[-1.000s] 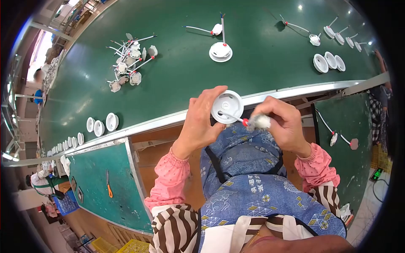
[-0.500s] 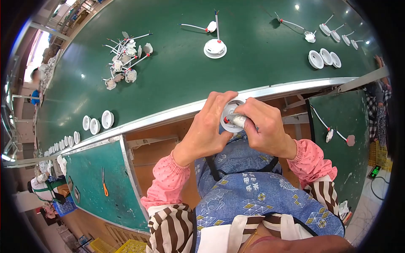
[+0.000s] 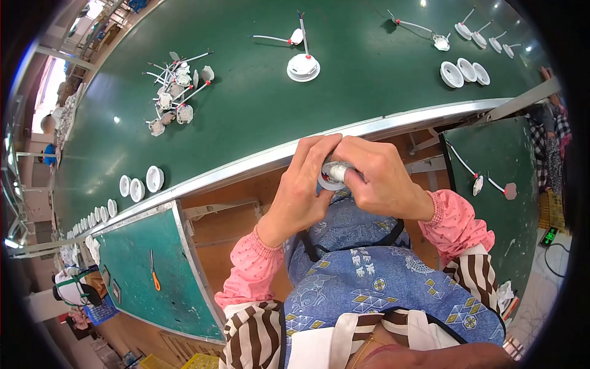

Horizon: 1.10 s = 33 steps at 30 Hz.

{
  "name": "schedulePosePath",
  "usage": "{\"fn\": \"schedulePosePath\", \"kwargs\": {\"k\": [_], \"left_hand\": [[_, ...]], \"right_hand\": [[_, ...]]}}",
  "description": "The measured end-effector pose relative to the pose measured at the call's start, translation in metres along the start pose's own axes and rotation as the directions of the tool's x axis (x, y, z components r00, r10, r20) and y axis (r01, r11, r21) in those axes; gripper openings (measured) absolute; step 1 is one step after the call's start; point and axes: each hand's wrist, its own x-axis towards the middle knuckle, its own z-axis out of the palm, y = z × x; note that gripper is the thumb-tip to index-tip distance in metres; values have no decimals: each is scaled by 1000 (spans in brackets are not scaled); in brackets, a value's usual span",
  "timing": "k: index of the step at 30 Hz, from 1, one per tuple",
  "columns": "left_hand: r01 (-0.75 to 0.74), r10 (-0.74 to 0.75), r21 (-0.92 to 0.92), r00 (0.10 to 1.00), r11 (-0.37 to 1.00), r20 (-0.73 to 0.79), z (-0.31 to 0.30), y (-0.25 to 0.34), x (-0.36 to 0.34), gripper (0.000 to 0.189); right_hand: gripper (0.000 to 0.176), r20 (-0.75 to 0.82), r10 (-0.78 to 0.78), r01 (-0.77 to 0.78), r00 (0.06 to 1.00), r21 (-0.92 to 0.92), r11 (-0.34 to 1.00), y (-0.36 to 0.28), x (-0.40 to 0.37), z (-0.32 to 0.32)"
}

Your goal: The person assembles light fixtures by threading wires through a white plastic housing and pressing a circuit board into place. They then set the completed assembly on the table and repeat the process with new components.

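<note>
A white round downlight housing [image 3: 332, 179], with a bit of red inside it, is held over my lap just in front of the bench edge. My left hand [image 3: 302, 187] wraps around its left side and rim, fingers closed. From the right, my right hand [image 3: 380, 177] grips the housing too, with a white-wrapped digit [image 3: 338, 171] pressed into its opening. The fingers hide most of the inside. Straight ahead on the green bench [image 3: 246, 117] sits an assembled white downlight [image 3: 303, 67] with its cable upright, beside a small cabled part [image 3: 295, 37].
A pile of cabled light parts [image 3: 175, 92] lies at left. White housings [image 3: 155, 179] line the bench's front edge; more housings [image 3: 452, 74] stand at right. Orange-handled scissors [image 3: 155, 280] rest on the left side table. Cabled parts [image 3: 509, 191] lie on the right one.
My right hand has shifted slightly left and turned over the housing, its wrapped digit deeper in the opening. The housing is more covered. The whole view has shifted a little.
</note>
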Motion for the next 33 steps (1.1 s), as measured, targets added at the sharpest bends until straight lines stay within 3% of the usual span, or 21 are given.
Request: {"fn": "schedulePosePath", "kwargs": {"k": [5, 6, 11, 12, 15, 16, 22, 29, 33], "left_hand": [[123, -120, -112, 992, 986, 33, -2, 2, -1, 74], [176, -171, -216, 984, 961, 39, -1, 1, -3, 73], [356, -391, -632, 916, 688, 90, 9, -15, -22, 72], [334, -412, -651, 911, 682, 36, 14, -16, -24, 57], [302, -285, -428, 953, 852, 104, 19, -27, -33, 36], [313, -293, -352, 950, 882, 110, 18, -21, -32, 20], [320, -257, -372, 943, 871, 210, 23, -30, -40, 16], [272, -195, -585, 962, 764, 193, 31, -47, -55, 22], [266, -187, -530, 962, 805, 198, 23, -41, -54, 23]], "right_hand": [[22, 18, -110, 112, 994, -164, 980, -4, -4, 0], [22, 11, -135, 135, 991, -177, 975, -3, -5, 0], [25, 35, -102, 105, 994, -97, 990, 1, -12, -8], [24, 39, -106, 108, 994, -79, 991, 3, -14, -9], [25, 73, -79, 80, 994, -20, 997, 6, -20, -14], [25, 75, -78, 80, 994, -27, 996, 6, -21, -16], [24, 9, -108, 108, 994, -96, 990, -1, -33, -16], [24, 54, -105, 111, 993, -120, 987, -19, -30, -28], [25, 89, -124, 135, 988, -137, 981, -23, -30, -31]]}}
